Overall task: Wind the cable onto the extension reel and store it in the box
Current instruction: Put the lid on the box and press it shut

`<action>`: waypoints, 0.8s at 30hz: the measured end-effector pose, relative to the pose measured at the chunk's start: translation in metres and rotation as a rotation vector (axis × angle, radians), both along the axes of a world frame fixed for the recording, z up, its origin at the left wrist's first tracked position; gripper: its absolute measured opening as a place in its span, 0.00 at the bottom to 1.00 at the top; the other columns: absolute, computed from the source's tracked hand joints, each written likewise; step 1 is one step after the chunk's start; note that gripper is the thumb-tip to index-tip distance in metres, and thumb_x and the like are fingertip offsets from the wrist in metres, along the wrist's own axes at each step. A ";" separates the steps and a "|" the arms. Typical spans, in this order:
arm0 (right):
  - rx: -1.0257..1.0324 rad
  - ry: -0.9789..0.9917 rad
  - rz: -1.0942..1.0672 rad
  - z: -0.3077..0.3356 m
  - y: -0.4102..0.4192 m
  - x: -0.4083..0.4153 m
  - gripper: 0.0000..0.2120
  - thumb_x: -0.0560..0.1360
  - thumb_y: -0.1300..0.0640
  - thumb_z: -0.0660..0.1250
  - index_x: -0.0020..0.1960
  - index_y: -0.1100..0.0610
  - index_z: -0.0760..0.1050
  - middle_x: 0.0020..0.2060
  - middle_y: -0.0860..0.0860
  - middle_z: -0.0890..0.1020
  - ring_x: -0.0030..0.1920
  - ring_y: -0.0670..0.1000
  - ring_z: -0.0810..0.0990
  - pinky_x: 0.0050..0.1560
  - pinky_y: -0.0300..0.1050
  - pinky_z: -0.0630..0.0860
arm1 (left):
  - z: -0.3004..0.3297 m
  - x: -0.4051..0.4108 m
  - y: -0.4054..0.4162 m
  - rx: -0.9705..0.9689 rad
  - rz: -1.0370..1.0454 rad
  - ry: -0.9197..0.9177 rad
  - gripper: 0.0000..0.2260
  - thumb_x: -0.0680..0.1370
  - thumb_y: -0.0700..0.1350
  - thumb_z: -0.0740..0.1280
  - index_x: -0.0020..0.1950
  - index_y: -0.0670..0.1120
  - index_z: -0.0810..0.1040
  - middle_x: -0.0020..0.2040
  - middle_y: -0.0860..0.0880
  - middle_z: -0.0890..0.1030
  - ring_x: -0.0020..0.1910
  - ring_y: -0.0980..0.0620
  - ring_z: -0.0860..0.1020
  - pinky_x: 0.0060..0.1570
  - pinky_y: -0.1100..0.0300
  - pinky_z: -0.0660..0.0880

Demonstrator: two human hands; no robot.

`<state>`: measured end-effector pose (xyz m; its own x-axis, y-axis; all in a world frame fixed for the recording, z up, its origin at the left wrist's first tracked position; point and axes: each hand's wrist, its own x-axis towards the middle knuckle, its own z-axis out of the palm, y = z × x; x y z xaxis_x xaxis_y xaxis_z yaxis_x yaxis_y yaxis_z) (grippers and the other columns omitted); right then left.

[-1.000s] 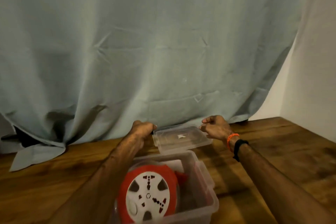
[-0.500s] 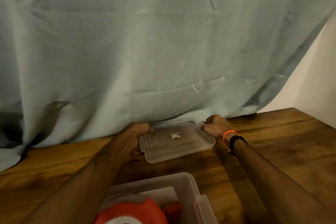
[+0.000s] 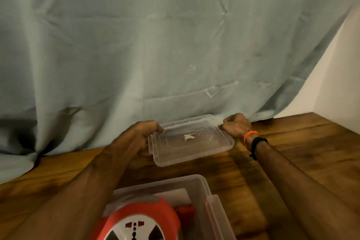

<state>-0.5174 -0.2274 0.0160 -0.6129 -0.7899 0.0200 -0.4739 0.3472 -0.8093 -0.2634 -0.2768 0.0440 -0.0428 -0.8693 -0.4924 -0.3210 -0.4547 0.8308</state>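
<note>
Reel (image 3: 139, 224), red with a white hub and sockets on its face, sat inside the clear box (image 3: 206, 185) at the bottom of the view, cut off by the lower edge; a small red part lay just beside it within the box. No loose cable could be seen. Box stood on the wooden table (image 3: 292, 161), open on top, with a latch flap hanging at its right side. Beyond it, near the curtain, the clear lid (image 3: 191, 140) was held between both hands and slightly tilted, its near edge lower; whether that edge touched the table could not be told. Left hand (image 3: 140, 136) gripped the lid's left short side, fingers curled under the rim and thumb pressed on top near the far corner. Right hand (image 3: 236, 126) clamped the far right corner, fingers bent tight round the rim, knuckles up. A small white mark showed through the lid's middle. Right wrist carried an orange band (image 3: 250, 134) and, just behind it, a black band (image 3: 257, 142). Both forearms reached forward, the left one passing over the box's left side. A pale grey-green curtain (image 3: 155, 45) hung behind the table, its hem resting on the wood at the left, and a white wall (image 3: 341, 74) showed at the right.
</note>
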 end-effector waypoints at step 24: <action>-0.433 -0.424 0.293 0.067 0.166 0.108 0.11 0.71 0.69 0.72 0.50 0.57 0.84 0.45 0.52 0.85 0.46 0.52 0.82 0.45 0.49 0.80 | 0.044 0.167 0.162 -0.623 0.315 0.012 0.11 0.70 0.33 0.77 0.51 0.38 0.83 0.50 0.41 0.85 0.51 0.43 0.83 0.55 0.48 0.80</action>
<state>-0.4095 -0.0618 0.0829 -0.3987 -0.8998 0.1774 -0.1099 -0.1452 -0.9833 -0.0966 -0.1153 0.0876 0.2555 -0.9615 0.1009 -0.2415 0.0376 0.9697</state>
